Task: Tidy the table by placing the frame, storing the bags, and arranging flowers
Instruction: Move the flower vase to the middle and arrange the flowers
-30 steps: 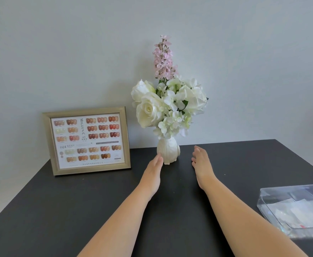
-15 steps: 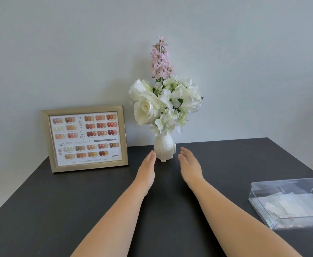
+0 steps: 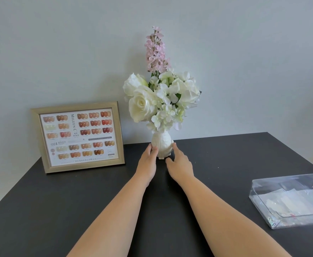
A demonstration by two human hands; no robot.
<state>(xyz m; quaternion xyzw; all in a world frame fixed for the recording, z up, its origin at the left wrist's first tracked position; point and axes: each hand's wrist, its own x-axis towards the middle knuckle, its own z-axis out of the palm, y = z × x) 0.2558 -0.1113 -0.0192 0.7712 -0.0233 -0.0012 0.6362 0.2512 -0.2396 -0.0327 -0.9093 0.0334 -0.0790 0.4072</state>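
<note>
The black table (image 3: pixel 40 210) carries a gold frame (image 3: pixel 77 137) standing upright at its back edge toward the left corner, and a clear plastic box (image 3: pixel 291 201) with the bags (image 3: pixel 289 203) lying inside it at the right edge. At the middle of the back edge a small white vase (image 3: pixel 161 145) stands upright, holding white flowers (image 3: pixel 159 101) and one tall pink sprig (image 3: pixel 155 51). The left hand (image 3: pixel 147 161) and right hand (image 3: pixel 179 164) are spread loosely on either side of the vase, fingertips touching its sides, neither closed around it.
</note>
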